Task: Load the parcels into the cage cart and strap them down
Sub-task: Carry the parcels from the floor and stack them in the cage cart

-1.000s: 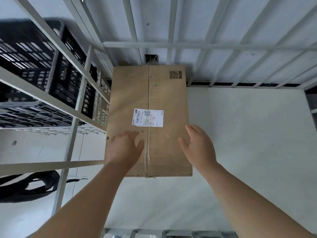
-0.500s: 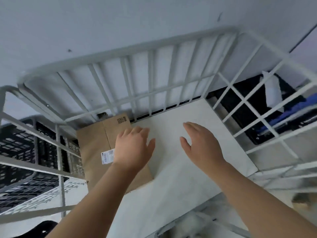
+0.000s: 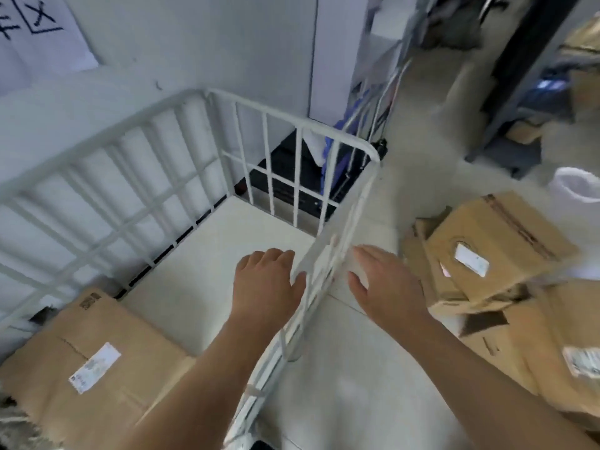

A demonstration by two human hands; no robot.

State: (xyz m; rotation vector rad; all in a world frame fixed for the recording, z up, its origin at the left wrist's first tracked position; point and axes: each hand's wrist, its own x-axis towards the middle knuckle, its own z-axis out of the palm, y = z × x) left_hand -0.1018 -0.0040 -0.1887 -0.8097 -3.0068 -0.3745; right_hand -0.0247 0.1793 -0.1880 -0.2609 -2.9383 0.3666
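Observation:
A flat cardboard parcel [image 3: 97,362] with a white label lies on the floor of the white cage cart [image 3: 136,157], in its left corner. My left hand [image 3: 264,287] hovers empty over the cart floor, fingers apart. My right hand [image 3: 386,284] is empty too, just outside the cart's near side rail [image 3: 328,271]. To the right, on the ground, sits a pile of cardboard parcels: a tilted labelled box [image 3: 487,248] rests on top of a larger one [image 3: 552,345].
The cart's back bars stand against a white wall. Black crates [image 3: 292,186] and blue items sit behind the cart's far side. A dark rack [image 3: 519,76] with boxes stands at the top right, and a white bin [image 3: 578,186] is at the right edge.
Both hands have left the parcel in the cart and pulled back. My view has swung right, bringing the pile of parcels outside the cart into sight.

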